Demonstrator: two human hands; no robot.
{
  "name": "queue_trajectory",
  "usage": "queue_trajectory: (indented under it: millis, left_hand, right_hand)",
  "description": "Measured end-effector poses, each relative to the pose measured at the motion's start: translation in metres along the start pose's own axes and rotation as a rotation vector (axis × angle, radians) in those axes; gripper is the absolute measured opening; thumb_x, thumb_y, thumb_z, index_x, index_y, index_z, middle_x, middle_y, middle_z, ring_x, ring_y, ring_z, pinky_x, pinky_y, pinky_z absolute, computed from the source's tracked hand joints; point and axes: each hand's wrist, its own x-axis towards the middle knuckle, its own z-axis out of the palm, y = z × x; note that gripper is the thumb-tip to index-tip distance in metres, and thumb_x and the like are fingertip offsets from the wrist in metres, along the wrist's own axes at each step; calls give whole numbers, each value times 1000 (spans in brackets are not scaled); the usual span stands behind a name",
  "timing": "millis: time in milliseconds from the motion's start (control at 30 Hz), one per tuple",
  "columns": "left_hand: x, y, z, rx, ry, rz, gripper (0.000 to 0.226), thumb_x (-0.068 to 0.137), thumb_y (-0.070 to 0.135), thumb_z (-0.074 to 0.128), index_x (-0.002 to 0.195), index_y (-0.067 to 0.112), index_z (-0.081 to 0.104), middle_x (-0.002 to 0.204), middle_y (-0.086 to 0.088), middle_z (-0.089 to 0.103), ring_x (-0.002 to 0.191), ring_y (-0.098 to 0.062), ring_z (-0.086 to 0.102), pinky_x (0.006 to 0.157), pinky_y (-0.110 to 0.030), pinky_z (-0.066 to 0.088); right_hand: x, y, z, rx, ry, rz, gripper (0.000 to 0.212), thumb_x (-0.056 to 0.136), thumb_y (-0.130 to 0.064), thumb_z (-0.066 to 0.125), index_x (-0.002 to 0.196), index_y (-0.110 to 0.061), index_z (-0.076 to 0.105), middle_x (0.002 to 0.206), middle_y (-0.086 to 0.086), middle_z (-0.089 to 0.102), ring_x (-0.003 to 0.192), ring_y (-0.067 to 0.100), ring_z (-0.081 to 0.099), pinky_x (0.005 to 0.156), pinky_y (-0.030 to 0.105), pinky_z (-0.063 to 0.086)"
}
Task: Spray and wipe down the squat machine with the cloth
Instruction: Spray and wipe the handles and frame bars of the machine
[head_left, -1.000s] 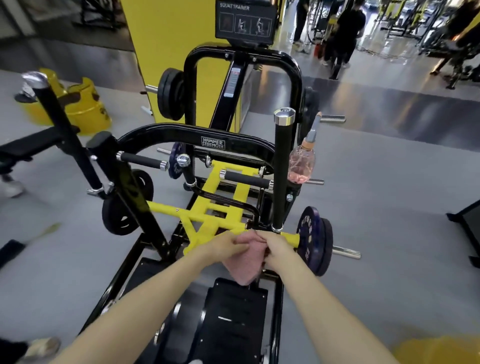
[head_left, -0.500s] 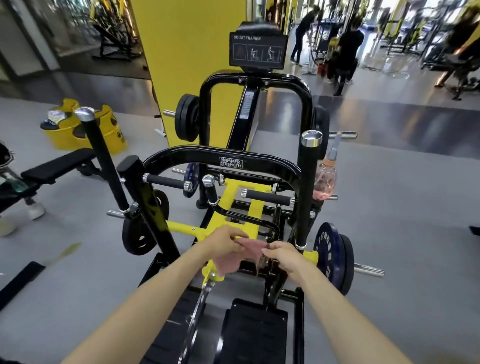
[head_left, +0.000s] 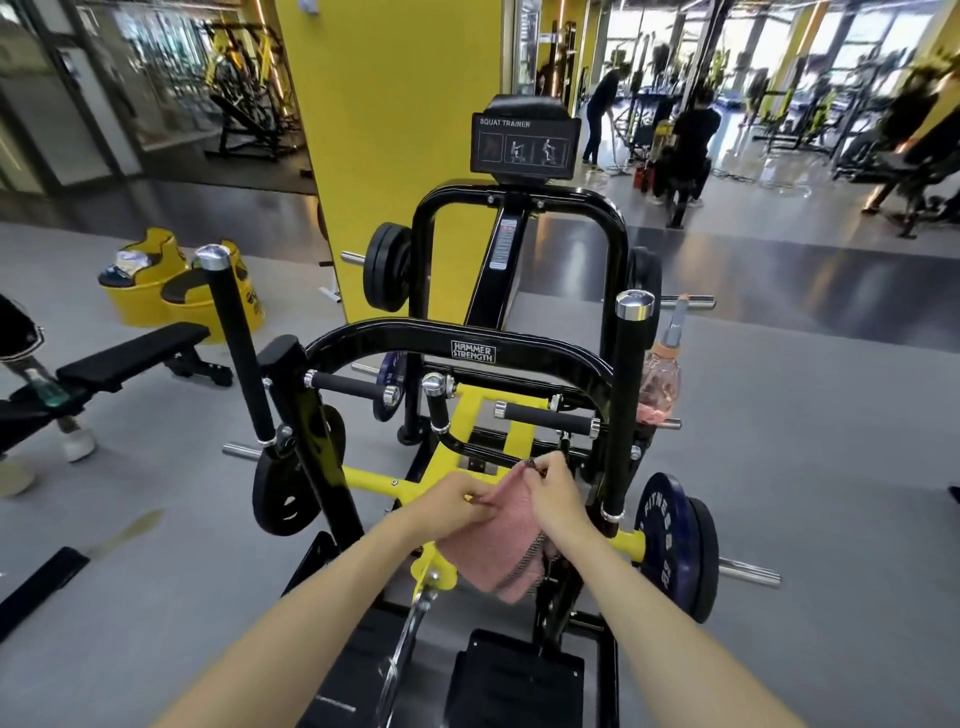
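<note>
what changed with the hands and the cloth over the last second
The left hand and right hand lifted the pink cloth off the yellow bar, where it was bunched. Now they pinch its top edge and it hangs opened out. The spray bottle stayed by the machine's right upright.

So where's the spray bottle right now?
In the head view, the spray bottle sits on the right side of the squat machine, just right of the chrome-capped upright post and above the blue weight plate.
</note>
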Motion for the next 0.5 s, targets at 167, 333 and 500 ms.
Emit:
queue_trajectory:
  millis: [167, 333, 500]
  left_hand:
    - [-9, -4, -2, -109, -39, -127, 36, 96, 36, 54, 74, 9, 64, 81, 1, 55, 74, -12, 55, 71, -24, 46]
    - [-12, 7, -4, -224, -88, -153, 27, 94, 31, 59, 71, 22, 70, 93, 15, 60, 90, -3, 52, 93, -24, 39]
    - [-8, -2, -6, -265, 13, -156, 26, 87, 27, 69, 78, 3, 69, 78, 1, 66, 76, -10, 60, 75, -22, 47]
  right_hand:
    - [4, -12, -13, -33, -41, -53, 10, 102, -21, 41, 106, -14, 45, 90, 0, 50, 68, 6, 42, 57, 24, 32]
    - [3, -20, -19, -42, -50, -39, 13, 101, -25, 42, 107, -14, 46, 90, 3, 51, 67, 9, 42, 56, 26, 31]
    - [8, -23, -29, 24, -107, 43, 16, 96, -16, 51, 112, -13, 54, 98, 9, 59, 71, 17, 54, 52, 26, 38]
